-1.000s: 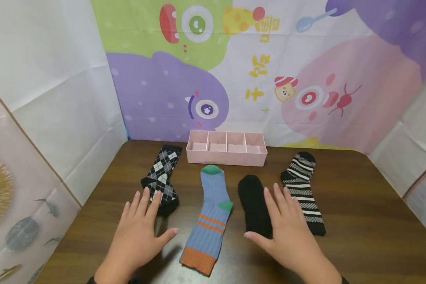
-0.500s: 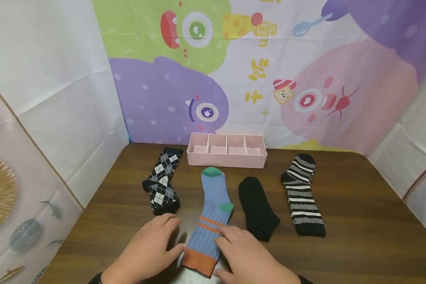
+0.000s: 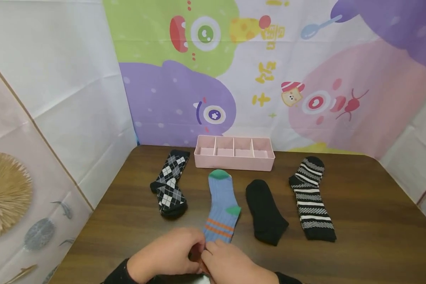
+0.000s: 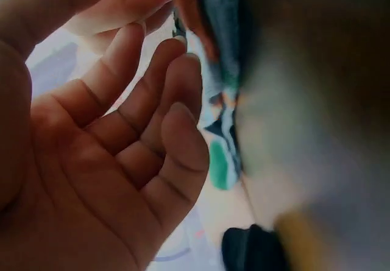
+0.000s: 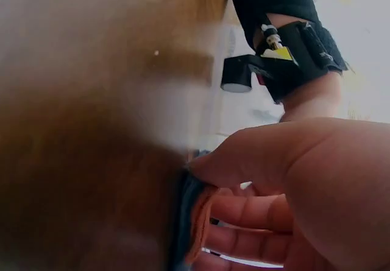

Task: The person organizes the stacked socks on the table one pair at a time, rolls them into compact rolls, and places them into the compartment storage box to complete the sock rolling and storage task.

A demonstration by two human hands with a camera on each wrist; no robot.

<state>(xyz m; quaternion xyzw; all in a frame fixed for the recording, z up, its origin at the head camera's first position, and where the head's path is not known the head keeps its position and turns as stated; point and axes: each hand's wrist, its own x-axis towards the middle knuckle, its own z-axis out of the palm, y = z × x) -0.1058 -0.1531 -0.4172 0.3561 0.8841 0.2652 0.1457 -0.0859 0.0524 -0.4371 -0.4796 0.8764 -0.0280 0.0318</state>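
Ribbed blue sock (image 3: pixel 221 205), orange cuff pinched by both hands (image 3: pixel 198 258), wood-grain table (image 3: pixel 369 236)

From the head view we look forward and down across the wooden table (image 3: pixel 358 221) toward the cartoon backdrop (image 3: pixel 269 71), taking in the whole layout from some way back. Our left wrist view sits very close under the left hand (image 4: pixel 103 155), facing along the palm to the blue sock (image 4: pixel 222 70), while our right wrist view hugs the tabletop and looks across at the right hand (image 5: pixel 292 192). All three views share the sock's orange cuff end, where both hands meet.
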